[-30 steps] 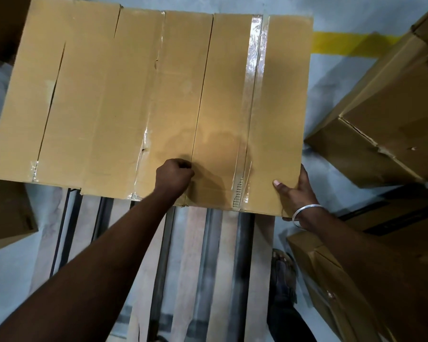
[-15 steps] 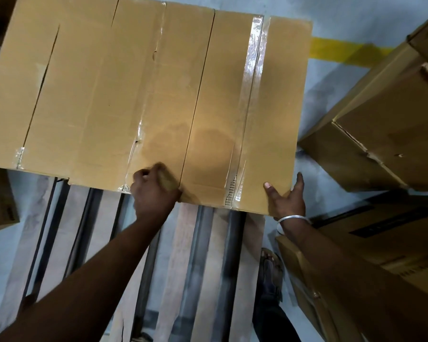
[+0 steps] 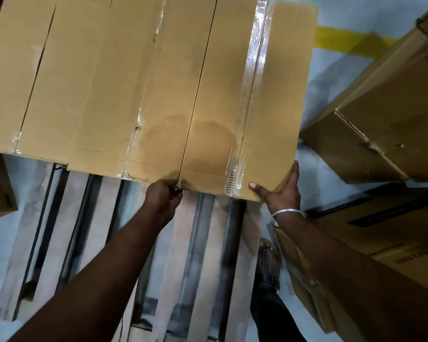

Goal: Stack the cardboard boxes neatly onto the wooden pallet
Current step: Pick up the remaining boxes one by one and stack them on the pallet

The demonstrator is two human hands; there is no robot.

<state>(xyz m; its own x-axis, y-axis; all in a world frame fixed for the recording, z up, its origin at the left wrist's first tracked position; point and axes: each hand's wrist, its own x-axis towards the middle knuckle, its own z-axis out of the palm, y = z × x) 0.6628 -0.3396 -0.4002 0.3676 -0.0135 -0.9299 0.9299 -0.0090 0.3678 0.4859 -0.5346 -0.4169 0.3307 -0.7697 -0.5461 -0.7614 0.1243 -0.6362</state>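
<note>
Over the wooden pallet, both hands grip a cardboard box.

Support: pallet on floor | Load: boxes on its far slats | Near slats bare
</note>
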